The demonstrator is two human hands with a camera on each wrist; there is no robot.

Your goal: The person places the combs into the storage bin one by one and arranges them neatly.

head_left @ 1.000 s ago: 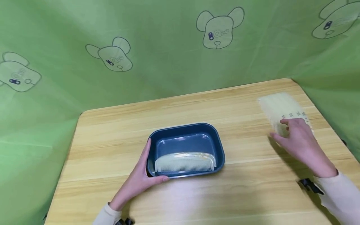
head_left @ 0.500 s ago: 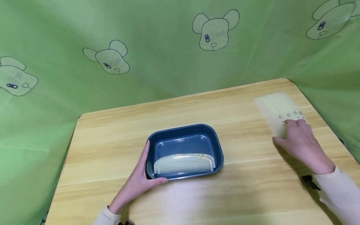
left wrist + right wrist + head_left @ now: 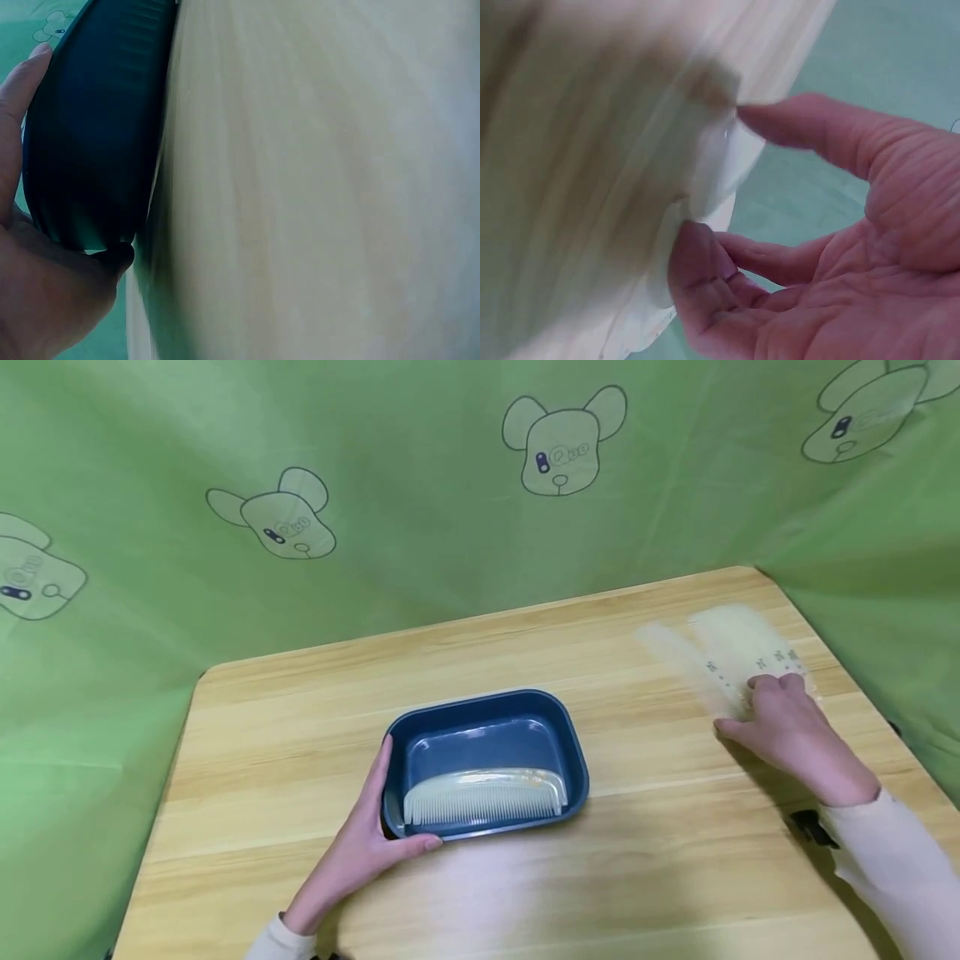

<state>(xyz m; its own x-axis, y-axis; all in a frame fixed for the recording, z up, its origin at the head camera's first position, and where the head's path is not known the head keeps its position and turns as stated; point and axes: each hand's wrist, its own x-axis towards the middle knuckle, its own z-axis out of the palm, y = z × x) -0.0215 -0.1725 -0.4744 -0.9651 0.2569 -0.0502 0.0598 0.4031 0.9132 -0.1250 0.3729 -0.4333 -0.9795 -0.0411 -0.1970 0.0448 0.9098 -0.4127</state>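
A dark blue plastic tray (image 3: 480, 737) stands on the table, with a pale comb (image 3: 486, 797) lying along its near side. My left hand (image 3: 360, 837) holds the tray's left end, fingers along the side wall and thumb against the front wall; the left wrist view shows this hand (image 3: 45, 277) against the tray's dark wall (image 3: 97, 135). At the right, my right hand (image 3: 802, 743) pinches the near end of a blurred pale comb (image 3: 686, 662) between thumb and fingers. Further pale combs (image 3: 738, 635) with dark printed marks lie just right of it, partly hidden by the fingers.
The wooden table (image 3: 300, 718) has rounded far corners. A green cloth (image 3: 420, 527) with printed mouse-like heads hangs behind it and along both sides. A black strap (image 3: 812, 828) shows at the right sleeve.
My right fingers have come down to the combs, and one comb has shifted left, apart from the others. My left hand stays at the tray. The head view has shifted slightly.
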